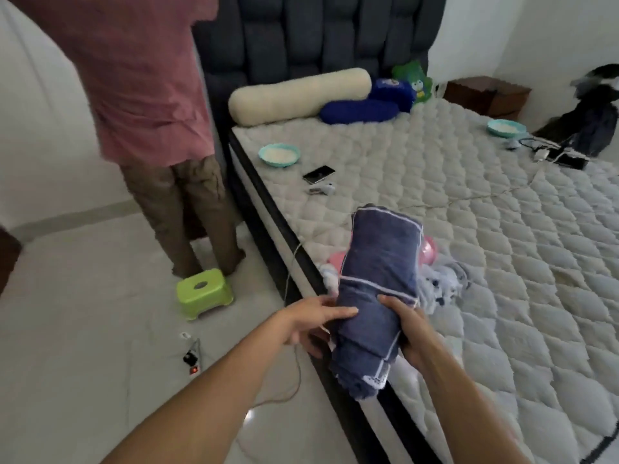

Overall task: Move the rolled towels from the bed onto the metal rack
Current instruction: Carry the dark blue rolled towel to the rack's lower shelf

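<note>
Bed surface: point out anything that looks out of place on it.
Two teal bowls of white grains sit directly on the quilted white mattress, one near the left edge, one far right. Odd and easily spilled there.

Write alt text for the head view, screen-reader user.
Two bare hands, left hand and right hand, hold a rolled blue towel above the edge of a bed with a quilted white mattress. On the bed lie two bowls, a phone and pillows; another person stands on the floor beside a green stool. No metal rack is in view.
</note>
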A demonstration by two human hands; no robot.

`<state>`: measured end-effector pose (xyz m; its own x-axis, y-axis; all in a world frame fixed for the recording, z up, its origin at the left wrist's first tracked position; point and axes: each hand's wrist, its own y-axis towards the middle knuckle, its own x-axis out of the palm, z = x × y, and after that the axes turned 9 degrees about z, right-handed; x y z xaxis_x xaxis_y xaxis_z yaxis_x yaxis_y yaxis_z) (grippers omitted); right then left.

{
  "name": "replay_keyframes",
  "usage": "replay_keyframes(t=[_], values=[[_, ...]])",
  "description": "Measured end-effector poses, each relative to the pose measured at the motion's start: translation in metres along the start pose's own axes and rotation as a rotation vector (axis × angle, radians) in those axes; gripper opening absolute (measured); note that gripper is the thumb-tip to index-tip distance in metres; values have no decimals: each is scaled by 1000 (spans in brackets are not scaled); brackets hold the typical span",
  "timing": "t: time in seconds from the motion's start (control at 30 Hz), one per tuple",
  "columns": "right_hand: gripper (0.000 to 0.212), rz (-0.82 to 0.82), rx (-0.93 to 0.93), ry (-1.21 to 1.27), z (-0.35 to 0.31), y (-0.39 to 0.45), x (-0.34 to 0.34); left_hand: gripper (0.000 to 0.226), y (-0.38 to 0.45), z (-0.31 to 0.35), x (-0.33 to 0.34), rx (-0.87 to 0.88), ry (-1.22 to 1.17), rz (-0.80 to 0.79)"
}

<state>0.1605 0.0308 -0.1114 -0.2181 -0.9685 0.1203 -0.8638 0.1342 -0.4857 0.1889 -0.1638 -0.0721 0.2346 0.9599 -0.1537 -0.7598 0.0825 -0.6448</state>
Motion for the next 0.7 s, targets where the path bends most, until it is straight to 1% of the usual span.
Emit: replay_keyframes(t=[0.07,0.2,0.27,0.33,0.4,0.43,0.57,0.63,0.7], values=[[39,-111,-66,-113,-3,-19,44,22,-28,-20,-39,-10,-21,67],[30,-312,-251,-341,12,-67,141,43,-85,-77,-113,-40,-62,216],[27,-411,-250,-419,29,-95,192,50,-116,-111,-151,-52,-83,301],[29,-525,-227,-478,54,-127,243,48,-153,-150,-188,-86,-118,397],[39,-630,-239,-545,82,-161,295,39,-193,-191,-223,-119,-186,463],[39,-673,-254,-578,95,-178,320,37,-212,-211,-240,-127,-226,504],[22,-849,-387,-728,143,-238,413,48,-279,-283,-289,-171,-403,652],[25,-953,-437,-810,166,-262,455,51,-305,-313,-308,-193,-504,713],[36,-1075,-501,-874,189,-284,495,52,-327,-342,-325,-210,-578,771]])
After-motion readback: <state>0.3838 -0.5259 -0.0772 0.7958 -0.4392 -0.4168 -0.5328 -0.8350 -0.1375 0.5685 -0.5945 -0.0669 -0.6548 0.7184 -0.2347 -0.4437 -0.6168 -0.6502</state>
